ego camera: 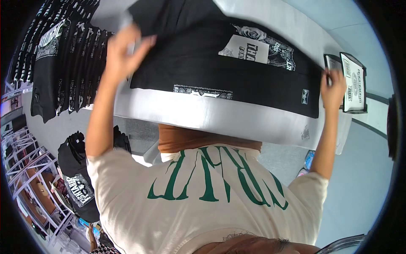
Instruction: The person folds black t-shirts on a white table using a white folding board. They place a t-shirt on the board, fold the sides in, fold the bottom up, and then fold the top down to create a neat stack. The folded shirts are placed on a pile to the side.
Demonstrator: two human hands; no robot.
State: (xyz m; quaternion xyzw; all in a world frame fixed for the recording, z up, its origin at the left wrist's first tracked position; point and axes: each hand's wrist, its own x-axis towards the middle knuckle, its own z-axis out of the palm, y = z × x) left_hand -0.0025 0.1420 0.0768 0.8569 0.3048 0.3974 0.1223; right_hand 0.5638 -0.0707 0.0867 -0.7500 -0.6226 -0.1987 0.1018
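A black garment (190, 68) with white paisley-style prints lies spread and partly folded on a pale-covered table. My right hand (333, 85) pinches its right edge, which is lifted and blurred along the far side. A white printed card (249, 49) lies on the garment, partly covered by a black fold, beside a rose print. My left hand (127, 54) is over the garment's left part, motion-blurred. Its thumb points right, apart from the fingers, and nothing shows in its grasp. Whether that thumb touches the cloth is unclear.
Folded black printed garments (74, 63) are stacked along the left. At the right end stands a black tray (364, 82) of printed cards. More black garments (77, 181) hang at lower left, near metal racks (35, 171). Part of another person (103, 247) shows at the bottom left.
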